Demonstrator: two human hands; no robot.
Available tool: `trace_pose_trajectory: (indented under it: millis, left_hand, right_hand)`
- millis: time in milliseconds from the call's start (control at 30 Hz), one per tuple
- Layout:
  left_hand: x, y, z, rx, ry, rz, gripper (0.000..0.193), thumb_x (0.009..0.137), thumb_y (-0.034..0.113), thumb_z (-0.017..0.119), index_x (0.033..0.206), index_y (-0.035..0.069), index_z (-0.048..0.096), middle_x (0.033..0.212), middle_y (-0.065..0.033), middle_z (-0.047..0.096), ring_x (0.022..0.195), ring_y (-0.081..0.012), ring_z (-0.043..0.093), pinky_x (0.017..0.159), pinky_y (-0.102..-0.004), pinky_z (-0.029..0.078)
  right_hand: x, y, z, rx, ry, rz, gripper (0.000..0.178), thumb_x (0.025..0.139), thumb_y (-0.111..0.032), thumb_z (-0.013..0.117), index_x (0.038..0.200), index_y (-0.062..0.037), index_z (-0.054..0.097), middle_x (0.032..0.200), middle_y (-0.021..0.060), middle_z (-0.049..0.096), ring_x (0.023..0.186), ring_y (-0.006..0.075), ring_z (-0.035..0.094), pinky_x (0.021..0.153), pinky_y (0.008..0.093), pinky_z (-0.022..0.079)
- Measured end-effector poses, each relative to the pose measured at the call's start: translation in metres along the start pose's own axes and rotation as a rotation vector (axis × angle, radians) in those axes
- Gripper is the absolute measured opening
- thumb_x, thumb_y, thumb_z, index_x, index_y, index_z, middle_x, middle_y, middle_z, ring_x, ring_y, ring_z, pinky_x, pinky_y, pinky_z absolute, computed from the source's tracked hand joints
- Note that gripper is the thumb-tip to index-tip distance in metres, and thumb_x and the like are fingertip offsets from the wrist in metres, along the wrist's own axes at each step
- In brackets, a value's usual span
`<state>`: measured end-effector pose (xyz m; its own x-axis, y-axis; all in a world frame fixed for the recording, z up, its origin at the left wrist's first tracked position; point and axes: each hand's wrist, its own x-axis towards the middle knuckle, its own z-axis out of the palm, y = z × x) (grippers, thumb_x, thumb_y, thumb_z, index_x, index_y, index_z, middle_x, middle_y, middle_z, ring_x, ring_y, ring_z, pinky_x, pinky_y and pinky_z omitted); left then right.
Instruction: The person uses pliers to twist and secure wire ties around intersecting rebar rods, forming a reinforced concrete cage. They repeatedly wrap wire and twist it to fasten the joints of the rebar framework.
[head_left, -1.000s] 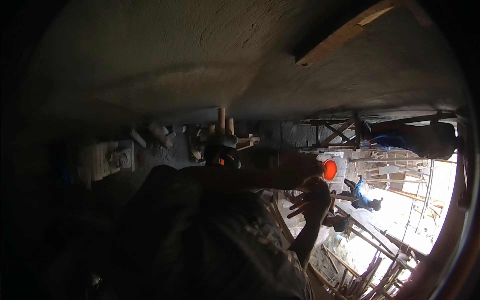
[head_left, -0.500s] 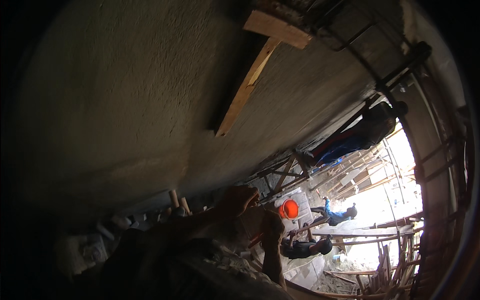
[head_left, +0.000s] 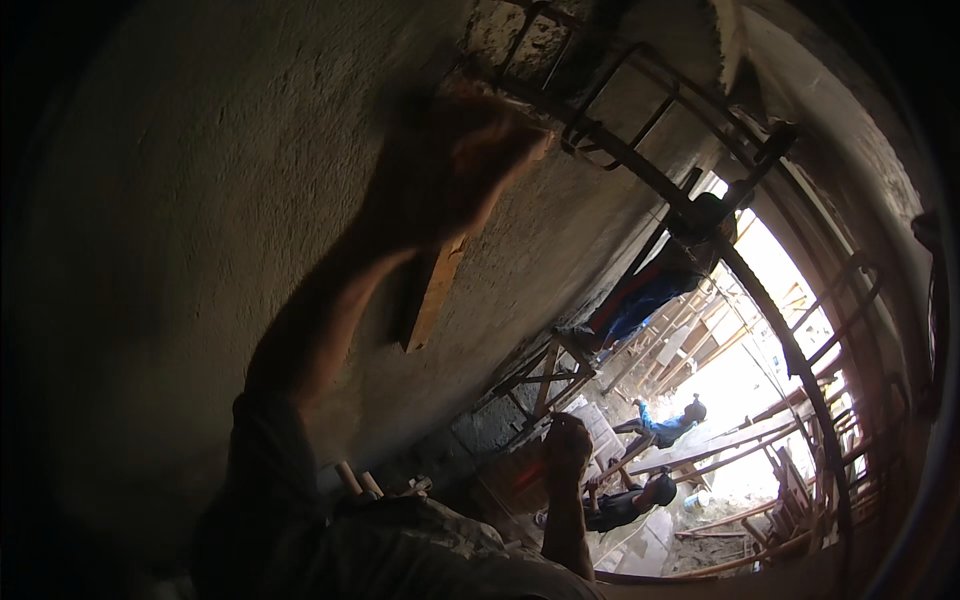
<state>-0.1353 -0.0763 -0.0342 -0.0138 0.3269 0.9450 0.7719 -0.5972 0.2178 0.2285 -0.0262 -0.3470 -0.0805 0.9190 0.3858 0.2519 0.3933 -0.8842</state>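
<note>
My left hand (head_left: 465, 165) is raised against the rough plastered wall (head_left: 250, 180). Dark and somewhat blurred, its curled fingers cover the upper end of a T-shaped wooden piece (head_left: 435, 295); the crosspiece is hidden behind them. The bare stem of the wood hangs below my wrist. Lower down, my right hand (head_left: 568, 445) is held up with its fingers closed. Whatever lies in that fist is too dark to make out.
Bent steel bars (head_left: 640, 165) cross the upper right. One person (head_left: 650, 285) stands high by the wall near a wooden trestle (head_left: 550, 380). Below, a person in blue (head_left: 665, 430) and another in dark clothes (head_left: 620, 508) are among planks and poles (head_left: 790, 490).
My left hand has risen from low in the view to the top of the wooden piece. The view has shifted, and my right hand now blocks the orange bucket.
</note>
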Motion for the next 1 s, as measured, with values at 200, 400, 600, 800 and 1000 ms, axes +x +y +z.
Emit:
trace_pose_trajectory:
  millis: [200, 400, 600, 800, 1000]
  left_hand:
    - [0.086, -0.002, 0.010, 0.159, -0.133, -0.023, 0.031, 0.102, 0.041, 0.062, 0.100, 0.011, 0.073, 0.061, -0.0034, 0.064, 0.060, -0.0135, 0.068, 0.063, -0.0320, 0.055]
    - [0.102, -0.004, 0.027, 0.019, -0.092, 0.298, 0.028, 0.101, 0.038, 0.062, 0.099, 0.012, 0.073, 0.070, -0.0045, 0.069, 0.067, -0.0133, 0.071, 0.071, -0.0335, 0.058]
    - [0.069, -0.033, 0.026, 0.006, 0.105, 0.592, 0.019, 0.097, 0.025, 0.067, 0.111, 0.013, 0.072, 0.087, -0.0082, 0.075, 0.077, -0.0156, 0.074, 0.075, -0.0330, 0.062]
    - [-0.012, -0.013, 0.082, -0.272, -0.183, 0.227, 0.067, 0.095, 0.025, 0.070, 0.153, 0.009, 0.041, 0.070, -0.0035, 0.067, 0.061, -0.0111, 0.066, 0.057, -0.0314, 0.056]
    - [0.006, 0.004, 0.121, -0.470, -0.164, 0.042, 0.095, 0.098, 0.030, 0.068, 0.165, 0.010, 0.002, 0.065, -0.0038, 0.064, 0.051, -0.0113, 0.059, 0.051, -0.0282, 0.051]
  right_hand:
    - [0.065, -0.050, 0.029, -0.634, 0.351, -0.319, 0.014, 0.099, -0.010, 0.063, 0.110, -0.0051, 0.071, 0.092, 0.0059, 0.068, 0.081, 0.0170, 0.066, 0.068, 0.0320, 0.053]
    - [0.123, -0.147, 0.048, -0.134, 0.413, -0.331, 0.018, 0.101, -0.012, 0.065, 0.115, -0.0040, 0.071, 0.100, 0.0049, 0.071, 0.085, 0.0121, 0.062, 0.076, 0.0295, 0.051]
    - [0.166, -0.188, 0.067, -0.121, 0.563, -0.600, 0.016, 0.100, -0.013, 0.066, 0.113, -0.0059, 0.073, 0.097, 0.0042, 0.072, 0.078, 0.0093, 0.060, 0.072, 0.0267, 0.048]
    - [0.204, -0.206, 0.053, -0.236, 0.667, -0.851, 0.013, 0.097, -0.009, 0.067, 0.107, -0.0051, 0.073, 0.097, 0.0096, 0.072, 0.080, 0.0210, 0.069, 0.079, 0.0315, 0.054]
    - [0.230, -0.205, 0.023, -0.598, 0.596, -0.950, 0.019, 0.097, -0.008, 0.064, 0.114, -0.0036, 0.072, 0.097, 0.0101, 0.073, 0.087, 0.0208, 0.071, 0.077, 0.0325, 0.055]
